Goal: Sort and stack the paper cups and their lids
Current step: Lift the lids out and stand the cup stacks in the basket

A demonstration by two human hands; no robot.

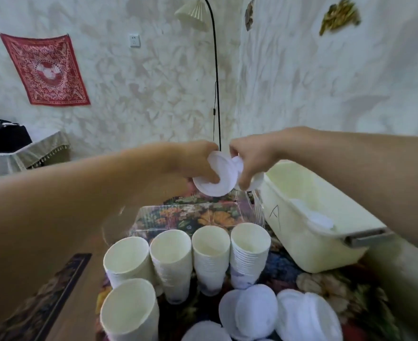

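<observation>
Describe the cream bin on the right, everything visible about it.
The cream bin is a long, open-topped rectangular tub, apparently plastic, with rounded corners and a grey handle at its near end. A hand-drawn mark like the letter A sits on its side wall. It stands upright on the floral cloth, right of the cup stacks. A few white lids lie inside. Neither hand touches it.

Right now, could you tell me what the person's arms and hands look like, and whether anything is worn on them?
Both forearms are bare as far as the frame shows, with no sleeves in view. The left hand and the right hand wear no gloves, and no watch, bracelet or ring can be made out, though the picture is slightly blurred.
</observation>
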